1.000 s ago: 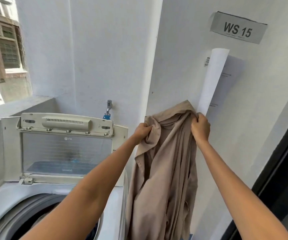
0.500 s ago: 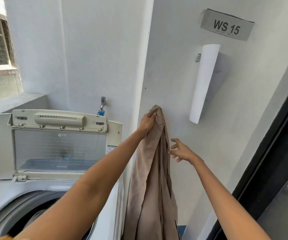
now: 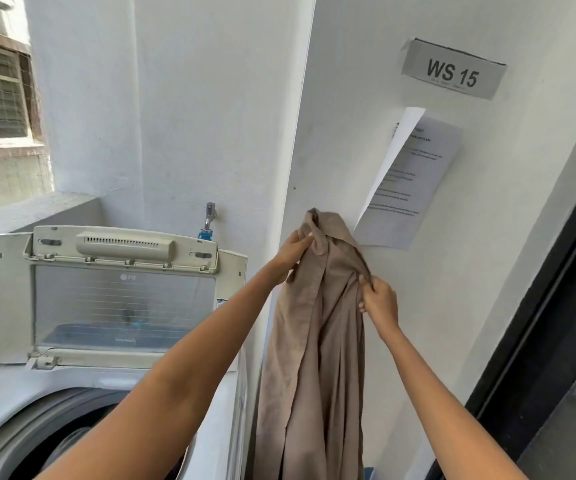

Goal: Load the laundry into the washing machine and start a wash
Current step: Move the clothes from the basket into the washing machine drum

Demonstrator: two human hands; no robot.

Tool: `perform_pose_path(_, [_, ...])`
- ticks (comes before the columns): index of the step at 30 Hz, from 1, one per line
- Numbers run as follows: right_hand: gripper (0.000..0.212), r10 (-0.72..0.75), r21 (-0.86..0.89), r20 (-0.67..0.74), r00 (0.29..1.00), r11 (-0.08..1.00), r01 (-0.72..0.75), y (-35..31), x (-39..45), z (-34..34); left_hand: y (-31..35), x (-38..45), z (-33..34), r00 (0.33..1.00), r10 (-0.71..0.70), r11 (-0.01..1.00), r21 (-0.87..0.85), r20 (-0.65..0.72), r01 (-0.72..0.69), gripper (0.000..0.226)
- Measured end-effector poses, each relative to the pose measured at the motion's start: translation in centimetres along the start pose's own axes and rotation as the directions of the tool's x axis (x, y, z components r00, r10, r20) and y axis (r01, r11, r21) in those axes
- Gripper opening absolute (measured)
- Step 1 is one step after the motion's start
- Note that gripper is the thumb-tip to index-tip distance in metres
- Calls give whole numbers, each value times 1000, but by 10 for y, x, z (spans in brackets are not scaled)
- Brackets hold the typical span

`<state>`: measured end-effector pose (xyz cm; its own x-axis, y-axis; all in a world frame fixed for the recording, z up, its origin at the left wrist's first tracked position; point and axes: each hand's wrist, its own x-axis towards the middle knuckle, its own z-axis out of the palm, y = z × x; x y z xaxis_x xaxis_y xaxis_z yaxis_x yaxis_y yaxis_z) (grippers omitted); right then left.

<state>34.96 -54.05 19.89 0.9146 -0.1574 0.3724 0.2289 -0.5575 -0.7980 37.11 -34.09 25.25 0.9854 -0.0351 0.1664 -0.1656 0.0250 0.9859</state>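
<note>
The left hand (image 3: 293,249) is gripping the top of the tan garment (image 3: 314,358) while the right hand (image 3: 378,301) is pinching a fold lower down, holding it beside the washing machine (image 3: 19,393) (lid (image 3: 120,292) standing open), whose drum is possibly holding laundry already; loading and starting are remaining.

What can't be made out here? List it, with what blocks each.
- Washing machine drum contents, head view: hidden by the left forearm and the frame's bottom edge.
- Beige garment hem: cut off by the bottom edge.
- Paper notice: print too small, left side curled over.
</note>
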Motion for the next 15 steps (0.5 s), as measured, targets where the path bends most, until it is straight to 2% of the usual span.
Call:
perform_pose_path(2, [27, 7, 164, -60, 998, 986, 3, -25, 12, -4, -14, -8, -2, 991, -29, 994, 110, 127, 14, 44])
perform_pose_path(4, [22, -39, 257, -38, 999, 965, 48, -51, 23, -3, -30, -16, 8, 966, -71, 972, 233, 250, 11, 49])
perform_pose_path(6, [25, -119, 273, 14, 993, 956, 111, -72, 31, 1, -44, -18, 23, 961, -99, 950, 311, 259, 14, 45])
perform_pose_path(7, [27, -142, 287, 44, 989, 950, 123, -77, 33, 3, -48, -17, 30, 979, -72, 954, 300, 192, 11, 42])
perform_pose_path(9, [28, -144, 370, 118, 982, 925, 91, -77, 32, 5, -54, -13, 37, 999, -15, 968, 250, -43, 25, 41])
perform_pose_path(11, [31, -153, 420, 218, 964, 906, 49, -56, 25, 5, -61, -13, 40, 974, -31, 975, 206, -223, 79, 48])
perform_pose_path(12, [38, -158, 369, 282, 946, 928, 45, -38, 19, 6, -64, -14, 40, 960, -49, 978, 180, -277, 102, 52])
perform_pose_path(15, [83, -45, 152, 534, 844, 987, -44, 24, -10, 15, -66, -11, 39, 934, -84, 993, 47, -348, 106, 58])
